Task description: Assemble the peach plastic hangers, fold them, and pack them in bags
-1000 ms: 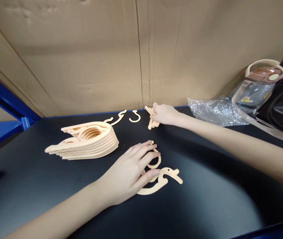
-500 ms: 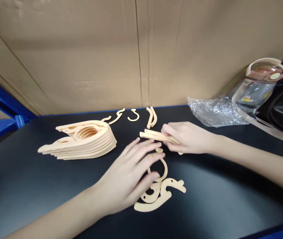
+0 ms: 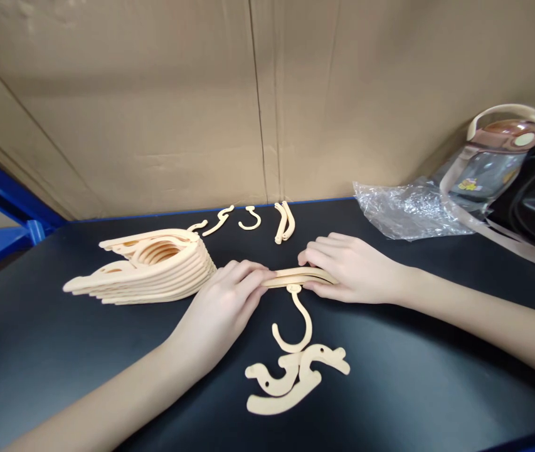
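Head view: the left hand point(image 3: 222, 307) and the right hand point(image 3: 349, 270) meet over the black counter point(image 3: 413, 376), each with its fingers closed on one end of a peach plastic hanger arm point(image 3: 290, 276) held level between them. A hook piece point(image 3: 295, 323) hangs from the arm's middle, its curve lying on the counter just nearer the person than the fingers. Touching that curve on the near side lie loose flat hanger parts point(image 3: 290, 380). Left of the left fingers, close by, sits a stack of folded hangers point(image 3: 154, 267). Beyond both sets of fingers, by the cardboard wall point(image 3: 201, 100), lie small hooks point(image 3: 248, 218) and a pair of arms point(image 3: 285, 221). Far right of the right fingers are crumpled clear plastic point(image 3: 403, 210) and a water bottle point(image 3: 493, 157).
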`<action>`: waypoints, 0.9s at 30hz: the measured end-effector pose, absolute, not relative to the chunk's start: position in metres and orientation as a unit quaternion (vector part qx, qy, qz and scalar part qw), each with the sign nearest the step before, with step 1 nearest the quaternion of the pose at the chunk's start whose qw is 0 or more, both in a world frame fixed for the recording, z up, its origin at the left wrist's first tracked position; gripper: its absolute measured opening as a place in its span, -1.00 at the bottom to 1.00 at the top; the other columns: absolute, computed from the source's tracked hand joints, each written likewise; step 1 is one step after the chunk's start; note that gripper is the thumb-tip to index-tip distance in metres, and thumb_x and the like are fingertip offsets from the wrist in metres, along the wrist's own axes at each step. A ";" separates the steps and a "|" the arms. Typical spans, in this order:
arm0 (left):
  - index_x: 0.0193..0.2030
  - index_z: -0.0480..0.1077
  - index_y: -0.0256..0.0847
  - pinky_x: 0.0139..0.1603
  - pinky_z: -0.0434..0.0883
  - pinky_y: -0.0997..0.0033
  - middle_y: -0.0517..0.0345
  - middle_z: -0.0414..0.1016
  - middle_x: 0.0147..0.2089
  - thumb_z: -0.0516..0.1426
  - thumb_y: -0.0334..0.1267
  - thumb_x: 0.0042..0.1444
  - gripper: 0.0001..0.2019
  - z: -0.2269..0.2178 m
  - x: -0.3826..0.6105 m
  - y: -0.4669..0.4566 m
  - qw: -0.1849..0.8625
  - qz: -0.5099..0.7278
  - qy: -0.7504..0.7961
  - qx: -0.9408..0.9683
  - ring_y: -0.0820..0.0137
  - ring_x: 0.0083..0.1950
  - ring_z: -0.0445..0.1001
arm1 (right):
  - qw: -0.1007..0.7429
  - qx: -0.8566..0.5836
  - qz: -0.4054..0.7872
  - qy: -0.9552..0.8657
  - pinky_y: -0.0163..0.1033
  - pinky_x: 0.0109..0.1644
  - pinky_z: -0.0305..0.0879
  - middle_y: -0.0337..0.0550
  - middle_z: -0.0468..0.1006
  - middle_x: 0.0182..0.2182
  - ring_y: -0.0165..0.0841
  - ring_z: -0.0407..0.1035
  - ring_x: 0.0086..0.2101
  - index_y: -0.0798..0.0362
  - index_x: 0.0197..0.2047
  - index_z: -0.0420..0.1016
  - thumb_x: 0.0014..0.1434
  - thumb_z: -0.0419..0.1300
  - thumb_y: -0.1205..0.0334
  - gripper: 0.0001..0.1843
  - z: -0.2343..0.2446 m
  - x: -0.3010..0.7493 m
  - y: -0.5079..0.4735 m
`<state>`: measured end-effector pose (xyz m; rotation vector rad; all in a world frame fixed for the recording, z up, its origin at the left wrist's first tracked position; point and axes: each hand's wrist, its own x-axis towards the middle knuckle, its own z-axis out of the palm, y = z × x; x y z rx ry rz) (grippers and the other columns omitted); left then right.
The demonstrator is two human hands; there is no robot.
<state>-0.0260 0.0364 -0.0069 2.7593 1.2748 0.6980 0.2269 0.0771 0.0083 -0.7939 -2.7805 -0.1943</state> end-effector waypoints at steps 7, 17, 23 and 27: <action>0.02 0.39 -0.21 -0.09 0.48 0.21 0.08 0.51 -0.07 -0.02 -0.24 0.36 -0.77 -0.009 -0.026 0.035 0.008 0.226 0.445 0.866 0.27 -0.10 0.47 | 0.177 -0.291 -0.023 -0.940 -0.20 -0.18 0.19 -0.17 0.52 -0.26 -0.31 0.35 -0.30 0.05 -0.11 0.37 0.35 0.08 0.15 -0.84 0.001 0.233 0.078; 0.07 0.38 -0.22 -0.08 0.46 0.19 0.06 0.50 -0.02 -0.05 -0.26 0.36 -0.74 -0.009 -0.025 0.036 -0.013 0.209 0.443 0.872 0.25 -0.08 0.45 | 0.233 -0.334 -0.045 -0.912 -0.20 -0.19 0.23 -0.13 0.54 -0.29 -0.29 0.42 -0.29 0.06 -0.13 0.38 0.36 0.08 0.10 -0.80 -0.011 0.229 0.081; 0.10 0.33 -0.21 -0.10 0.47 0.21 0.08 0.49 -0.07 0.01 -0.26 0.34 -0.75 -0.012 -0.026 0.038 0.005 0.243 0.455 0.857 0.28 -0.09 0.46 | 0.237 -0.354 0.002 -0.905 -0.15 -0.14 0.27 -0.12 0.55 -0.25 -0.27 0.42 -0.27 0.06 -0.09 0.39 0.32 0.12 0.11 -0.80 -0.012 0.230 0.082; 0.10 0.31 -0.18 -0.11 0.47 0.22 0.09 0.47 -0.08 0.02 -0.26 0.34 -0.76 -0.013 -0.027 0.038 0.017 0.247 0.458 0.854 0.28 -0.10 0.46 | 0.249 -0.356 0.048 -0.899 -0.13 -0.10 0.29 -0.12 0.52 -0.24 -0.26 0.40 -0.25 0.08 -0.01 0.40 0.29 0.18 0.11 -0.72 -0.013 0.231 0.084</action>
